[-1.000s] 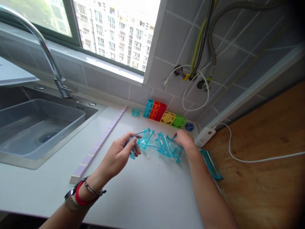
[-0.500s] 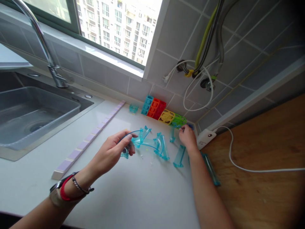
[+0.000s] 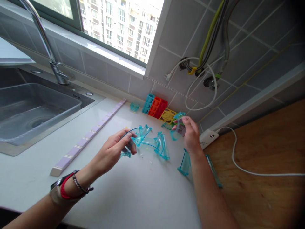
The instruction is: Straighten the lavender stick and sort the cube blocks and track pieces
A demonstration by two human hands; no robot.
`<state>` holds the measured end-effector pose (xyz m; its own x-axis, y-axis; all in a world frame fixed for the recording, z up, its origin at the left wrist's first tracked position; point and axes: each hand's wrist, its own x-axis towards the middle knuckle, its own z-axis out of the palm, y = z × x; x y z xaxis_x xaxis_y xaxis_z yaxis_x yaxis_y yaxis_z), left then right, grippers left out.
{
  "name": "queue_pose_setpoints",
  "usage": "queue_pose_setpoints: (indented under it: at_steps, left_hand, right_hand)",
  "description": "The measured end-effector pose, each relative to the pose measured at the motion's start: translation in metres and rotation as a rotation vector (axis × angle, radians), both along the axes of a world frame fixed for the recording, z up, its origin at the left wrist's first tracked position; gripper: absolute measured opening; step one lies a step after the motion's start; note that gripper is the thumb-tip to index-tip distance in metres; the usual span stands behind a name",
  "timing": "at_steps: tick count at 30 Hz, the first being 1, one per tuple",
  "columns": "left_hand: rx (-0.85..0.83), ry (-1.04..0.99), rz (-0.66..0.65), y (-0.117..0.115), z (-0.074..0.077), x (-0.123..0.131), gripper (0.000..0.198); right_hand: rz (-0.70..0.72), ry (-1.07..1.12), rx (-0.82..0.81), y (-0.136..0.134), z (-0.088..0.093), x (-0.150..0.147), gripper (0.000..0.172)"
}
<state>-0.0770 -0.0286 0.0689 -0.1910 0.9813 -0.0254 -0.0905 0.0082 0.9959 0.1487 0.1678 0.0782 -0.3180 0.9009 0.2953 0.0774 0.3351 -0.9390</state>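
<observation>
My left hand (image 3: 121, 144) is closed on a clear blue plastic track piece (image 3: 126, 154), whose curved edge shows past the fingers. Beyond its fingertips, joined or touching track pieces (image 3: 149, 141) stretch to the right over the white counter. In my right hand (image 3: 190, 132) is another translucent blue track piece (image 3: 176, 133), gripped between thumb and fingers and partly hidden by them. Another blue piece (image 3: 167, 126) lies just behind it. Under my right forearm a straight blue track piece (image 3: 184, 163) rests on the counter.
Blue, red, yellow and green plastic blocks (image 3: 156, 107) line the wall, beside a small clear blue part (image 3: 134, 107). A long lilac strip (image 3: 88, 139) lies near the sink (image 3: 82, 103). A white power strip (image 3: 208, 137) with a cord sits at right.
My right hand has lifted a blue track piece from near the green block and drawn it slightly toward me. The straight piece under the forearm has shifted. My left hand holds almost still.
</observation>
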Motion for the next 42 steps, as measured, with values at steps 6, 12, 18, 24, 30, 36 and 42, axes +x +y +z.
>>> queue_pose_setpoints:
  at_steps: [6, 12, 18, 24, 30, 36, 42]
  left_hand:
    - [-0.027, -0.217, -0.033, -0.001, -0.001, 0.004, 0.032]
    - [-0.071, -0.356, -0.034, -0.004, -0.002, 0.005, 0.036]
    - [-0.059, -0.378, -0.109, -0.004, -0.006, 0.006, 0.042]
    - [-0.081, -0.37, -0.124, -0.004, -0.005, 0.006, 0.04]
    - [0.029, -0.166, 0.053, -0.002, -0.012, 0.009, 0.045]
    - [0.569, 0.526, 0.25, -0.009, -0.019, -0.005, 0.032]
    - [0.828, 0.756, 0.145, -0.014, -0.007, -0.008, 0.028]
  right_hand:
    - [0.331, -0.031, 0.073, -0.061, 0.027, -0.023, 0.027]
    - [0.529, -0.013, 0.05, -0.081, 0.029, -0.028, 0.057]
    - [0.535, 0.032, -0.084, -0.085, 0.03, -0.028, 0.061]
    - [0.502, 0.113, -0.323, -0.089, 0.022, -0.036, 0.043]
    - [0.495, 0.138, -0.663, -0.097, 0.017, -0.049, 0.042]
    - [0.542, 0.116, -0.879, -0.099, 0.017, -0.05, 0.035]
    - [0.587, 0.071, -0.965, -0.098, 0.004, -0.052, 0.038]
